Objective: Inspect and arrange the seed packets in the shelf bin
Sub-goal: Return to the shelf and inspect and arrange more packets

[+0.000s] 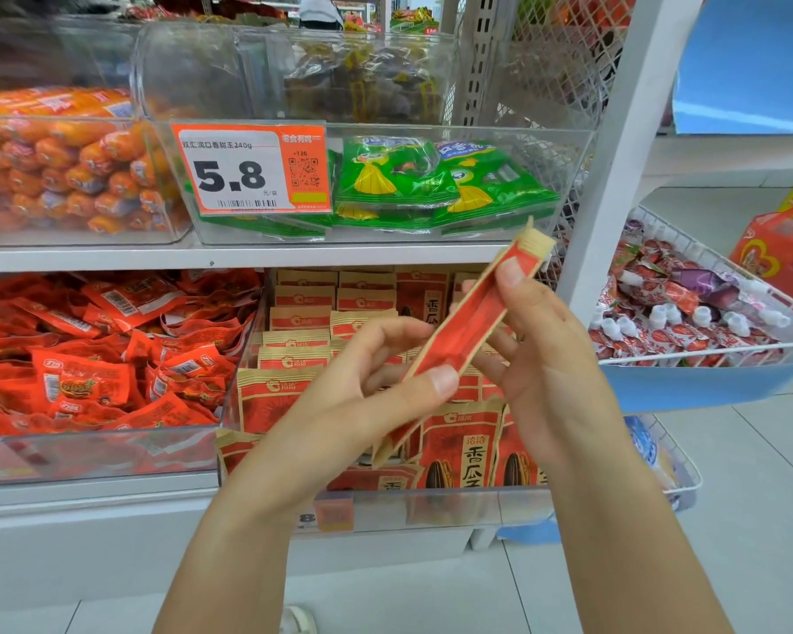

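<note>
Two hands: both mine, both gripping one seed packet above the lower shelf bin.
Left hand: thumb pressed on the packet's lower half, fingers curled behind it, pinching the packet between them.
Right hand: thumb pressed on the packet's upper half near its top seal, fingers curled round the back edge, pinching it.
Held packet: red and tan, seen edge-on, tilted with the top end up toward the right and the bottom end down toward the left.
Held packet position: in front of the bin, raised over the stocked packets, apart from them.
Stocked packets: same red and tan kind, standing upright in rows inside the clear bin, fronts facing me.
Bin label: orange tag on the bin's front wall, blurred, text unreadable.
Left neighbour bin: loose red snack packs, piled untidily.
Upper shelf: green packets in a clear bin, with a price tag reading 5.8 on its front.
Upper left: orange sausages stacked in a clear bin.
Right side: white wire basket holding small spouted pouches.
</note>
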Demonstrator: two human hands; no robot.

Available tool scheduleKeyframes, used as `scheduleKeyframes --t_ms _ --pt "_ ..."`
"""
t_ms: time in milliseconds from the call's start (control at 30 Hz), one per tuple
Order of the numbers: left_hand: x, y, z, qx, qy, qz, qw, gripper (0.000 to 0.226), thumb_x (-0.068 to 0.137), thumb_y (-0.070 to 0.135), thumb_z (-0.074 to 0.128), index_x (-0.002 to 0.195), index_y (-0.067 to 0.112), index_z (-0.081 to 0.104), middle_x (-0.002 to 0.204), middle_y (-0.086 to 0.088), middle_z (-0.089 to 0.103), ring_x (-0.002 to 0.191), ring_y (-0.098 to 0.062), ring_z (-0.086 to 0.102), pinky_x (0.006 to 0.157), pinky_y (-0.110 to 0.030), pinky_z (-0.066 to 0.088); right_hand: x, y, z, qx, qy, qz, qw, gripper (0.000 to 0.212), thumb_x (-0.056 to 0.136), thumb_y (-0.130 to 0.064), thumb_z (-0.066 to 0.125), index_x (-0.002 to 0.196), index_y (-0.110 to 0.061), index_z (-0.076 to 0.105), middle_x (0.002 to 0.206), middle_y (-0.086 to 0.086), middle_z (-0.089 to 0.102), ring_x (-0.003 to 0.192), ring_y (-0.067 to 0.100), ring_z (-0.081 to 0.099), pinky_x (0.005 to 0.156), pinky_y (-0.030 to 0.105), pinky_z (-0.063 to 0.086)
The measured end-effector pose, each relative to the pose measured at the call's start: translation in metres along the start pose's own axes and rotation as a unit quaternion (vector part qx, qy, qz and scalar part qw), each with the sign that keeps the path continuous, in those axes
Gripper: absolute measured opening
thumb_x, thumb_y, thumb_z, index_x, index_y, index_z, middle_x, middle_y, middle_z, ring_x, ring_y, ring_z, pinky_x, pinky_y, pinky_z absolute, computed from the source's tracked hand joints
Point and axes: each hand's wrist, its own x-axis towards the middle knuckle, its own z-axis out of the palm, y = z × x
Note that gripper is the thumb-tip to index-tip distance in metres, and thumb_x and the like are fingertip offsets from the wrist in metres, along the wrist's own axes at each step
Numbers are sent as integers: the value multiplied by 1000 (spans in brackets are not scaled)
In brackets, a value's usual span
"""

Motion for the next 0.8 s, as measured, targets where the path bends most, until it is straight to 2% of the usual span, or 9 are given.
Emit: scheduleKeyframes --t_ms 100,167,200,267,333,400,500,667,800 --pt "-1 -4 -5 16 -40 -12 999 69 65 51 71 130 34 53 131 14 61 118 -7 60 96 -34 50 1 -7 -11 38 23 2 999 49 73 -46 71 105 -12 58 93 4 65 91 18 63 92 40 54" --pt "0 -5 -5 -16 -23 -11 1000 64 65 47 74 123 28 56 125 9 66 113 -10 64 91 -36 54 2 -8 -14 54 18 -1 998 48 76 -45 66 109 -12 57 99 7 61 97 24 59 96 42 52" --pt "1 -5 -4 -27 -6 -8 1000 60 65 46 74 119 25 57 121 7 68 109 -12 66 89 -35 56 2 -8 -14 43 2 1 999 61 77 -47 69 122 -8 54 101 5 62 99 24 61 97 43 51" --pt "3 -6 -1 -34 28 -1 999 54 66 47 73 111 21 57 116 4 71 106 -14 68 92 -37 55 2 -3 -9 -2 -43 5 999 101 70 -48 81 149 -10 30 104 0 65 104 22 67 100 44 51" --pt "3 -5 1 -41 55 8 998 52 67 49 72 104 17 57 111 4 72 105 -13 68 93 -38 53 1 5 -2 -29 -78 2 997 115 63 -40 86 153 -16 20 104 -2 65 104 21 68 95 38 54" --pt "3 -2 1 -33 66 13 997 50 70 51 71 101 13 59 107 8 73 104 -8 68 90 -35 56 0 10 2 -27 -75 -10 997 102 68 -33 80 152 -15 24 100 -4 67 98 18 69 87 32 55" --pt "1 4 0 11 87 23 996 42 81 49 72 97 11 66 97 11 75 94 -2 69 87 -30 56 1 9 1 -32 -54 -32 998 92 71 -31 77 149 -14 32 96 -5 68 93 15 68 91 37 56" --pt "-3 9 3 111 131 80 982 30 74 50 61 85 23 70 79 15 75 80 3 69 72 -8 45 2 8 -4 -51 -50 -63 995 83 74 -28 72 147 -14 35 90 -8 67 91 13 68 82 28 55" --pt "-3 10 4 147 142 109 973 25 79 46 59 80 24 71 77 13 74 77 -1 69 69 -12 48 2 9 -4 -65 -55 -69 994 89 72 -28 78 149 -19 33 96 -2 65 95 17 68 85 31 55"
